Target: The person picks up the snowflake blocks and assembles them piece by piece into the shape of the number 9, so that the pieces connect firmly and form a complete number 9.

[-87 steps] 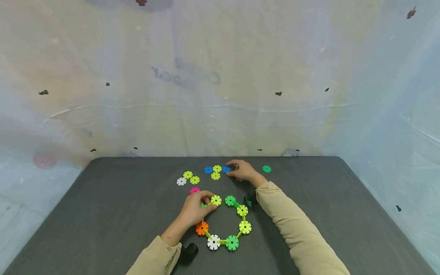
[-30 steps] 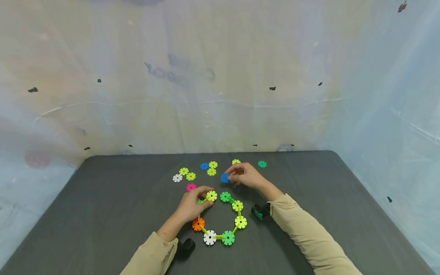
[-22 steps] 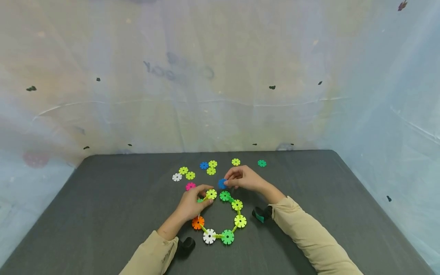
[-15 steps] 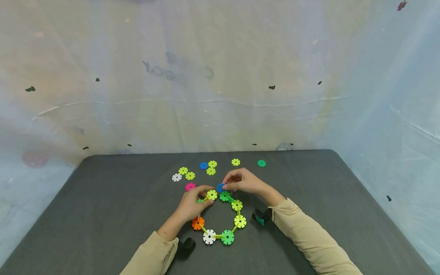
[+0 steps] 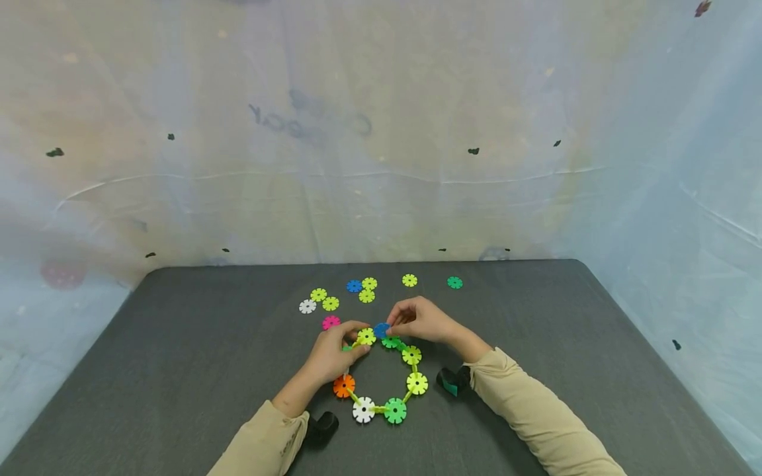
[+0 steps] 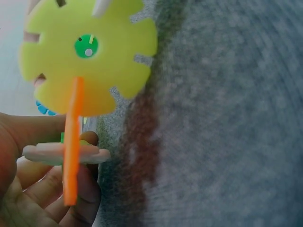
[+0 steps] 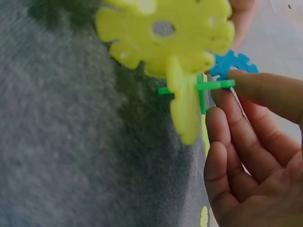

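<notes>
A ring of notched plastic interlocking discs lies on the dark table, made of yellow, green, white (image 5: pixel 364 410) and orange (image 5: pixel 344 385) discs joined edge to edge. My left hand (image 5: pixel 333 350) holds its upper left end, thumb and fingers around the end yellow disc (image 5: pixel 366 336). Between right thumb and fingers, my right hand (image 5: pixel 425 320) pinches a blue disc (image 5: pixel 381 330). That disc sits at the gap in the ring, overlapping the end green disc (image 5: pixel 390 342) in the head view. In the right wrist view the blue disc (image 7: pixel 236 61) shows beyond a green edge-on disc (image 7: pixel 218 85).
Loose discs lie flat beyond the ring: pink (image 5: pixel 331 322), white (image 5: pixel 307 306), blue (image 5: pixel 354 285), green (image 5: pixel 455 282) and several yellow ones, one standing apart (image 5: pixel 409 280). Black wrist devices (image 5: pixel 323 430) hang by both sleeves. A pale plastic sheet (image 5: pixel 381 218) rises behind the table (image 5: pixel 208 357).
My right hand picked up the blue disc at the back and brought it toward me and slightly left, down to the ring's gap. My left hand keeps its hold on the ring.
</notes>
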`<act>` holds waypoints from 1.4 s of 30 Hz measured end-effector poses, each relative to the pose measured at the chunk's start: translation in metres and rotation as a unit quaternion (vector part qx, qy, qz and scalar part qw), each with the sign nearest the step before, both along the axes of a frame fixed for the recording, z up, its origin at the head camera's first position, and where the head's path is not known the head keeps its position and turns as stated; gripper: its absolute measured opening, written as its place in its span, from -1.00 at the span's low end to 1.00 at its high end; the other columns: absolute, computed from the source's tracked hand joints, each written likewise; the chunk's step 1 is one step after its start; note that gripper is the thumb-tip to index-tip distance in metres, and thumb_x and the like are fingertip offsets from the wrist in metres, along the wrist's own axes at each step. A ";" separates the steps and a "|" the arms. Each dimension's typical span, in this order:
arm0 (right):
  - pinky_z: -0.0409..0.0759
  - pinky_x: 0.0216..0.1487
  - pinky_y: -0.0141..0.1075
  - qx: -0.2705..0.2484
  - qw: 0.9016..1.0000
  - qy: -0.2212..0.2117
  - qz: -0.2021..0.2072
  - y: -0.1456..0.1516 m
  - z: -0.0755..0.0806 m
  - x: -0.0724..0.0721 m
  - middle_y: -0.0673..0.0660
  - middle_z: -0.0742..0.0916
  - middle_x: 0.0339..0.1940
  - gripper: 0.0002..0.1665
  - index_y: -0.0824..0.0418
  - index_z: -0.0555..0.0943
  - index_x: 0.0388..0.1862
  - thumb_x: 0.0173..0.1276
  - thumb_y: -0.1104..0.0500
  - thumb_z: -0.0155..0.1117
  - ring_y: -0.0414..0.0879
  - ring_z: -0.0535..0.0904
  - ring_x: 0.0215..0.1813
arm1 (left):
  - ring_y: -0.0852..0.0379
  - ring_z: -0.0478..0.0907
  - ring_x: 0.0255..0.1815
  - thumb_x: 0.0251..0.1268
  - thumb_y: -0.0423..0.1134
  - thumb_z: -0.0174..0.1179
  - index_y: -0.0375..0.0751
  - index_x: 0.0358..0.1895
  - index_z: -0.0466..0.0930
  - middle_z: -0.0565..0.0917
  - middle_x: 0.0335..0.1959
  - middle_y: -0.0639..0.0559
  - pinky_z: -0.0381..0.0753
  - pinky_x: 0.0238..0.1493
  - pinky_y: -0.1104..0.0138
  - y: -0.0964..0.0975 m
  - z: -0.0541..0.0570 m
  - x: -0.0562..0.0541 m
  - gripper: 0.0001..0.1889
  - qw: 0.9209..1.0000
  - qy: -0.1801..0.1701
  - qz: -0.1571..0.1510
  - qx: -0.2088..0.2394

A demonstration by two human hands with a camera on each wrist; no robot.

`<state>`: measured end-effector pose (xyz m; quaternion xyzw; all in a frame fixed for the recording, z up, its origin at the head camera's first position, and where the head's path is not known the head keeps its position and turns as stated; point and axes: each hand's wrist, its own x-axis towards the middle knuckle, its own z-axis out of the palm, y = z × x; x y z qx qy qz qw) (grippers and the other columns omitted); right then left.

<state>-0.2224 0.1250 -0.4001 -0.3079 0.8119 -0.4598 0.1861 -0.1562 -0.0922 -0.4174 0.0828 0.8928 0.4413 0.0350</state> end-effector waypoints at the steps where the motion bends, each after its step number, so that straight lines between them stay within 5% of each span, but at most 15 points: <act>1: 0.64 -0.31 -0.27 0.002 1.000 0.002 -0.001 0.000 -0.001 0.000 0.14 0.74 -0.35 -0.87 0.28 0.66 -0.26 0.28 0.22 0.33 -0.09 0.65 -0.34 | 0.18 0.42 -0.47 0.20 -0.29 0.32 -0.17 0.10 0.60 0.62 -0.17 -0.07 0.47 -0.51 0.34 0.000 0.000 0.000 -0.63 1.000 -0.001 0.001 0.001; 7: 0.60 -0.39 -0.30 0.001 1.000 0.011 -0.002 -0.002 -0.003 0.000 0.23 0.74 -0.40 -0.87 0.32 0.66 -0.31 0.25 0.24 0.35 0.08 0.64 -0.39 | 0.18 0.41 -0.51 0.20 -0.30 0.31 -0.18 0.08 0.61 0.62 -0.18 -0.07 0.46 -0.54 0.35 0.001 0.000 0.001 -0.65 1.000 -0.001 0.005 0.005; 14: 0.54 -0.46 -0.38 0.021 0.999 0.046 -0.001 -0.001 -0.003 0.002 0.08 0.71 -0.52 -0.91 0.21 0.70 -0.40 0.21 0.19 0.40 -0.21 0.55 -0.52 | 0.17 0.40 -0.61 0.22 -0.31 0.30 -0.20 0.09 0.60 0.61 -0.16 -0.10 0.46 -0.62 0.34 0.000 0.000 0.001 -0.65 1.000 -0.010 0.005 0.011; 20: 0.55 -0.46 -0.39 0.022 0.998 0.056 -0.003 -0.003 -0.004 0.004 0.02 0.71 -0.55 -0.94 0.16 0.71 -0.45 0.18 0.21 0.42 -0.25 0.55 -0.54 | 0.17 0.40 -0.61 0.23 -0.30 0.29 -0.21 0.09 0.60 0.62 -0.14 -0.12 0.47 -0.62 0.34 0.000 -0.001 0.001 -0.66 1.000 -0.013 0.003 0.009; 32: 0.52 -0.53 -0.42 -0.029 0.997 0.066 -0.021 -0.010 -0.007 0.006 0.26 0.69 -0.47 -0.91 0.36 0.73 -0.45 0.12 0.31 0.45 -0.22 0.54 -0.56 | 0.20 0.42 -0.68 0.25 -0.30 0.27 -0.29 0.12 0.58 0.62 -0.25 -0.08 0.46 -0.66 0.35 0.001 0.001 0.004 -0.63 1.000 0.005 -0.010 0.020; 38: 0.54 -0.48 -0.41 -0.007 0.998 0.058 -0.025 -0.011 -0.008 0.006 0.20 0.72 -0.45 -0.90 0.30 0.72 -0.40 0.17 0.25 0.43 -0.19 0.57 -0.52 | 0.19 0.43 -0.66 0.25 -0.32 0.27 -0.27 0.11 0.58 0.61 -0.27 -0.06 0.46 -0.66 0.34 0.001 -0.001 0.005 -0.65 1.000 0.001 0.005 0.024; 42: 0.58 -0.32 -0.41 0.037 0.998 0.052 -0.010 -0.008 -0.006 0.005 0.11 0.73 -0.30 -0.79 0.23 0.69 -0.19 0.24 0.16 0.39 -0.21 0.60 -0.33 | 0.20 0.44 -0.64 0.24 -0.31 0.28 -0.26 0.10 0.58 0.62 -0.27 -0.06 0.47 -0.65 0.33 0.003 0.000 0.003 -0.65 1.000 -0.003 0.012 0.023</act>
